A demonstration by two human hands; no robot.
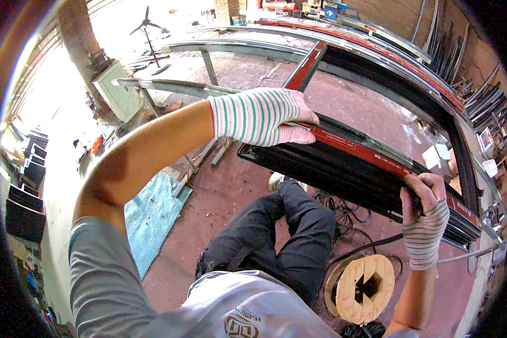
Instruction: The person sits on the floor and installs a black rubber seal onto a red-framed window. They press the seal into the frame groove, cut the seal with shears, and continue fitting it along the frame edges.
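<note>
A dark metal frame (pixel 343 181) with red film along its rails lies in front of me, its near side over my feet. My left hand (pixel 265 117), in a striped knit glove, grips the near rail close to its left corner, with fingers over the red film (pixel 357 149) and thumb beside them. Farther right along the same rail, my right hand (pixel 425 217) in a matching glove is closed around it from the near side. Some of its fingertips are hidden against the profile. A red-filmed crossbar (pixel 306 66) runs off at the far side.
Grey metal rails (pixel 174 86) of a stand extend to the left. Below my right hand stands a wooden cable spool (pixel 366 288), with black cables (pixel 343 211) on the floor. A blue mat (pixel 155 217) lies left of my legs. Long profiles (pixel 453 50) lean at the far right wall.
</note>
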